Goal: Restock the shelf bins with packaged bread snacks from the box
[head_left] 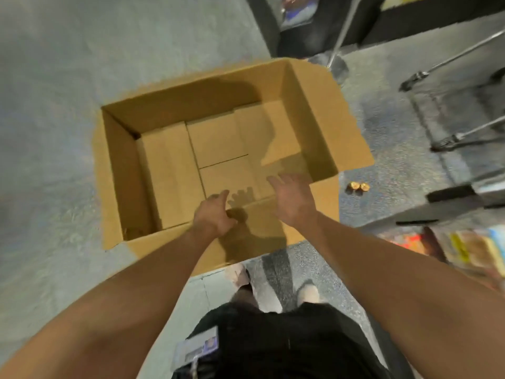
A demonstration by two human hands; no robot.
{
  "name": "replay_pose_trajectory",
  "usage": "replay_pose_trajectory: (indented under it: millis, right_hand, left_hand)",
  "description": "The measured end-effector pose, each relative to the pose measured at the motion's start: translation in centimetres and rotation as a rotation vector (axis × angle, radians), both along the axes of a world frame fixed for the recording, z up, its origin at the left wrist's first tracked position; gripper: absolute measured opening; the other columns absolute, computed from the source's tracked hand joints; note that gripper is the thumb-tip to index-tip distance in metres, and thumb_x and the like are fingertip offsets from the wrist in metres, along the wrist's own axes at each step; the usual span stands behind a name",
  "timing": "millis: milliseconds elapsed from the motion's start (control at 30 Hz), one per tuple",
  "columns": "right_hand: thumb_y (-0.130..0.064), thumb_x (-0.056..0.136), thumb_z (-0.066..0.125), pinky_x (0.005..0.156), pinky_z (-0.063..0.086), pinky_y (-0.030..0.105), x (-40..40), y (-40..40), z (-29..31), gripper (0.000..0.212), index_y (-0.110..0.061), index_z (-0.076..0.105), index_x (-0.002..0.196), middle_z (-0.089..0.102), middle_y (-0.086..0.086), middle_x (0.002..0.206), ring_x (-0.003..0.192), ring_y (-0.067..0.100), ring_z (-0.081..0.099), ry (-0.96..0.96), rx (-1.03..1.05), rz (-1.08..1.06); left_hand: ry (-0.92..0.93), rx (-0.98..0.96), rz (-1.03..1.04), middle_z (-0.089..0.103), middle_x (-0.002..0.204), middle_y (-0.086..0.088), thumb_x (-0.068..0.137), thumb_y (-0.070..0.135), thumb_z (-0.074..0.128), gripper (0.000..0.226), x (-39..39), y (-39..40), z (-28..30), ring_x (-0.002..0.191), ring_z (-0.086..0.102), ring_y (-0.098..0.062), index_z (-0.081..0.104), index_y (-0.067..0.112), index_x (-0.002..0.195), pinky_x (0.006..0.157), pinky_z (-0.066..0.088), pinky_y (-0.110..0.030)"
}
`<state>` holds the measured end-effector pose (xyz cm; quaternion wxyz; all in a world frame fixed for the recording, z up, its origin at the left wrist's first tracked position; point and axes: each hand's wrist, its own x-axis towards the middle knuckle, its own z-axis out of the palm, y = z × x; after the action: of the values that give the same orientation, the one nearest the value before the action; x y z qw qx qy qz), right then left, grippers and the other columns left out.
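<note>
An open cardboard box point(322, 127) lies on the floor below me, flaps spread, and I see only its bare bottom inside. My left hand point(211, 214) hovers at the box's near edge with fingers loosely curled, holding nothing. My right hand point(293, 199) is beside it over the near flap, fingers spread and relaxed, also holding nothing. Two small golden packaged snacks point(358, 186) lie on the floor just right of the box. Packaged goods on a shelf point(470, 250) show at the right edge, blurred.
Grey speckled floor point(54, 132) surrounds the box. A metal cart or rack with wheels point(451, 138) stands to the right. Dark shelving point(314, 23) rises behind the box. My feet point(273, 285) stand just short of the near flap.
</note>
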<state>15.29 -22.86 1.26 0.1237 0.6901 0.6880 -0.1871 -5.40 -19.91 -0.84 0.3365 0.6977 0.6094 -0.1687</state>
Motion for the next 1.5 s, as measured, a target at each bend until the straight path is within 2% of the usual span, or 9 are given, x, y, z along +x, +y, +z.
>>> replay_pose_trajectory:
  millis: [233,367,500,633,1000,1133,1267,1400,1500]
  right_hand:
    - [-0.023,0.084,0.074,0.119,0.022,0.053,-1.5,1.7,-6.4,0.087,-0.031,0.023,0.155,0.035,0.006,0.158,0.144,0.033,0.031,-0.038,-0.269,0.036]
    - [-0.014,0.088,0.07,0.121,0.022,0.053,-0.5,1.9,-8.5,0.084,-0.033,0.025,0.155,0.055,0.004,0.141,0.138,0.033,0.041,-0.049,-0.351,0.063]
    - [-0.014,0.091,0.067,0.101,0.049,0.043,0.2,2.9,-10.2,0.061,-0.035,0.045,0.144,0.064,-0.002,0.092,0.093,0.022,0.063,-0.057,-0.36,0.124]
    - [-0.024,0.095,0.064,0.073,0.057,0.031,0.4,3.6,-9.4,0.029,-0.029,0.059,0.124,0.055,-0.004,0.082,0.071,0.012,0.058,-0.098,-0.372,0.226]
    - [-0.034,0.097,0.06,0.063,0.043,0.024,-0.5,6.7,1.1,0.032,-0.028,0.059,0.128,0.059,-0.007,0.084,0.079,0.014,0.058,-0.028,-0.156,0.255]
    - [-0.034,0.099,0.059,0.069,0.05,0.023,-2.3,4.9,4.5,0.035,-0.035,0.057,0.134,0.064,-0.009,0.093,0.083,0.011,0.06,0.061,-0.067,0.168]
    - [-0.038,0.102,0.052,0.064,0.041,0.023,-5.6,2.8,7.2,0.033,-0.04,0.051,0.135,0.043,-0.01,0.075,0.072,0.01,0.049,-0.018,-0.045,0.038]
    - [-0.047,0.093,0.065,0.054,0.042,0.019,-10.4,-1.2,9.7,0.027,-0.042,0.063,0.119,0.06,-0.017,0.081,0.069,0.002,0.055,0.055,-0.049,-0.127]
    - [-0.046,0.091,0.067,0.066,0.055,0.021,-13.9,-5.0,11.3,0.028,-0.04,0.066,0.119,0.066,-0.017,0.087,0.076,0.002,0.061,0.09,0.008,-0.259]
  left_hand:
    - [0.166,-0.121,-0.15,0.055,0.136,-0.002,0.09,0.042,0.064,0.082,-2.6,-0.2,-6.2,0.121,0.056,-0.027,0.014,0.038,0.155,0.099,0.047,-0.041]
    - [0.226,-0.109,-0.167,0.057,0.138,0.0,0.097,0.022,0.057,0.065,-2.7,0.1,-7.9,0.121,0.057,-0.023,0.027,0.041,0.151,0.096,0.05,-0.038]
    - [0.202,-0.143,-0.143,0.064,0.119,0.0,0.097,0.016,0.057,0.056,-2.6,0.7,-8.7,0.102,0.061,-0.02,0.039,0.043,0.143,0.083,0.053,-0.033]
    - [0.287,-0.063,-0.17,0.064,0.096,0.002,0.098,0.006,0.053,0.059,-2.3,0.3,-8.7,0.079,0.061,-0.015,0.04,0.042,0.143,0.066,0.051,-0.027]
    - [0.157,0.126,-0.232,0.064,0.093,0.008,0.099,0.027,0.055,0.03,-5.1,5.2,1.9,0.081,0.06,-0.013,0.054,0.038,0.128,0.065,0.042,-0.024]
    - [0.053,0.119,-0.29,0.067,0.105,0.007,0.096,0.026,0.057,0.031,-7.3,6.7,6.6,0.092,0.06,-0.015,0.06,0.041,0.123,0.074,0.046,-0.026]
    - [0.098,0.207,-0.478,0.069,0.107,0.0,0.095,0.029,0.056,0.032,-9.8,7.4,10.0,0.095,0.063,-0.023,0.057,0.044,0.123,0.081,0.054,-0.037]
    - [0.054,0.234,-0.614,0.07,0.104,0.005,0.092,0.024,0.061,0.029,-13.0,6.5,13.6,0.093,0.063,-0.019,0.061,0.046,0.112,0.079,0.054,-0.032]
    - [0.023,0.245,-0.7,0.063,0.086,0.015,0.089,0.022,0.065,0.029,-15.2,4.9,17.1,0.084,0.059,-0.012,0.058,0.048,0.098,0.064,0.046,-0.026]
